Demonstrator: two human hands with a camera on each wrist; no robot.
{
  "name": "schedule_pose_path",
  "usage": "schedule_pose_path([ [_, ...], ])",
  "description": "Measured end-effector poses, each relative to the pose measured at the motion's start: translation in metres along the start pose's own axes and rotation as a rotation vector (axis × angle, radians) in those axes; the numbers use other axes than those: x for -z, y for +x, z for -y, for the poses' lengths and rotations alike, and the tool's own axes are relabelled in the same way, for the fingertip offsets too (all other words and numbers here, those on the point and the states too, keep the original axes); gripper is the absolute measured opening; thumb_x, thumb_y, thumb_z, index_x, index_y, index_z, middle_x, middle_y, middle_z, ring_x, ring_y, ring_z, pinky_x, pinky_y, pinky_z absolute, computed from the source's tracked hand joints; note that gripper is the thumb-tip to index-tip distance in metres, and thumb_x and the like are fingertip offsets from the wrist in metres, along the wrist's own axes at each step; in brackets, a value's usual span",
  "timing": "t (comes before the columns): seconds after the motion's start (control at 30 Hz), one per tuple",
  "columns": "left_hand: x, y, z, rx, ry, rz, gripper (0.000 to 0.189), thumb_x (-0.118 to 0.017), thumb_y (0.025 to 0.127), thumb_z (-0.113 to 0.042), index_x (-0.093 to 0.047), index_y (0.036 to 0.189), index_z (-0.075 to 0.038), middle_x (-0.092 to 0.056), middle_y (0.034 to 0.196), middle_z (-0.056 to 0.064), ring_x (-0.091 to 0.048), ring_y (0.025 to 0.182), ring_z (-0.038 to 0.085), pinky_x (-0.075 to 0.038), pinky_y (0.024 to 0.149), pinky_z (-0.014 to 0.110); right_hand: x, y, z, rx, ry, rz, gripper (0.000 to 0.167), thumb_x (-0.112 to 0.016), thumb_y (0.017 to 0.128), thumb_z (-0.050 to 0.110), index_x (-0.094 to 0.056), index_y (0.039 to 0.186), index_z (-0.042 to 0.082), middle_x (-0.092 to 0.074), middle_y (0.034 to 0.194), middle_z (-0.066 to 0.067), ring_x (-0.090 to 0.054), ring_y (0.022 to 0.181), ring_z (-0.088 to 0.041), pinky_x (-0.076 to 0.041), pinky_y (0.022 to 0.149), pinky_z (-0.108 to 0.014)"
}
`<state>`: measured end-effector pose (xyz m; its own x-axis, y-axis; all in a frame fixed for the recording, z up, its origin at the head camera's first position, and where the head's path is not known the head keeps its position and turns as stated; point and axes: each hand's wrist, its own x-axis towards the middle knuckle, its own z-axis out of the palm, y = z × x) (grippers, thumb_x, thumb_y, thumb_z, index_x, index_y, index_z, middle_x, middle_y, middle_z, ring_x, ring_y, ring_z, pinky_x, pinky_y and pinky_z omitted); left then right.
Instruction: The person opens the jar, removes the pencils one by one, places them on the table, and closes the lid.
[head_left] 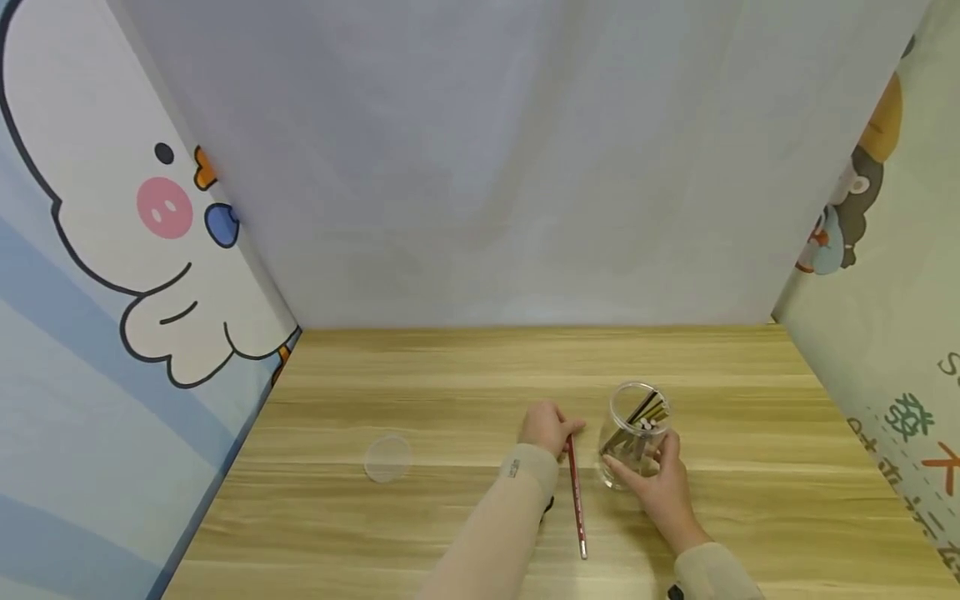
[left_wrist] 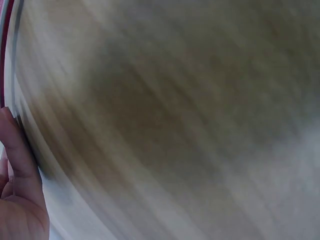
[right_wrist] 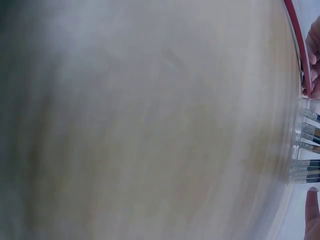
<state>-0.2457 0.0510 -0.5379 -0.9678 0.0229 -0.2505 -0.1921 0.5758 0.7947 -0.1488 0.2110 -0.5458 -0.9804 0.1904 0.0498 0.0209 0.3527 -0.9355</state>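
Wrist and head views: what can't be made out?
Head: upper end of red pencil, behind left hand; count of pencils in jar, overlapping.
Left wrist: rest of left hand, cut off by left edge; table, blurred.
Right wrist: rest of right hand and jar, cut off by right edge.

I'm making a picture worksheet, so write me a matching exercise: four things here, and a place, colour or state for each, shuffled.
1. pencil
2. jar
3. clear disc
4. tabletop

A. gripped by the right hand
B. wood-grained
C. red, held by the left hand
D. flat, left of the pencil in the head view

Pairs: 1-C, 2-A, 3-D, 4-B
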Motion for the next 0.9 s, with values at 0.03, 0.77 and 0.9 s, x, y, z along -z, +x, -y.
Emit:
schedule_pose_path([
  [0.03, -0.0005, 0.0000, 0.0003, 0.005, -0.003, -0.001, 0.028, -0.079, 0.084, -0.028, -0.065, 0.069, -0.008, -0.057, 0.053, 0.001, -0.048, 0.041, 0.009, -0.042, 0.037, 0.020, -0.0001, 0.0001, -0.0001, 0.000, 0.000, -0.001, 0.083, -0.080, 0.083, 0.017, -0.024, 0.143, 0.004, -0.045, 0.141, -0.028, -0.041, 0.130, -0.052, -0.027, 0.107, -0.073],
  [0.77, -0.0021, -0.0001, 0.0026, 0.017, -0.011, 0.009, 0.023, -0.081, 0.083, -0.022, -0.063, 0.074, -0.011, -0.059, 0.055, 0.002, -0.051, 0.039, 0.009, -0.044, 0.037, 0.021, -0.0020, 0.0005, -0.0021, 0.026, 0.015, -0.027, 0.080, -0.080, 0.082, 0.014, -0.027, 0.141, 0.005, -0.048, 0.138, -0.029, -0.044, 0.128, -0.050, -0.031, 0.106, -0.068],
  [0.9, 0.0016, -0.0015, 0.0010, 0.021, -0.021, 0.028, 0.023, -0.079, 0.085, -0.022, -0.062, 0.075, -0.010, -0.058, 0.054, 0.002, -0.049, 0.038, 0.010, -0.042, 0.036, 0.020, -0.0014, 0.0009, -0.0019, 0.011, 0.006, -0.025, 0.081, -0.080, 0.082, 0.016, -0.027, 0.142, 0.005, -0.049, 0.139, -0.030, -0.044, 0.128, -0.050, -0.032, 0.106, -0.068],
])
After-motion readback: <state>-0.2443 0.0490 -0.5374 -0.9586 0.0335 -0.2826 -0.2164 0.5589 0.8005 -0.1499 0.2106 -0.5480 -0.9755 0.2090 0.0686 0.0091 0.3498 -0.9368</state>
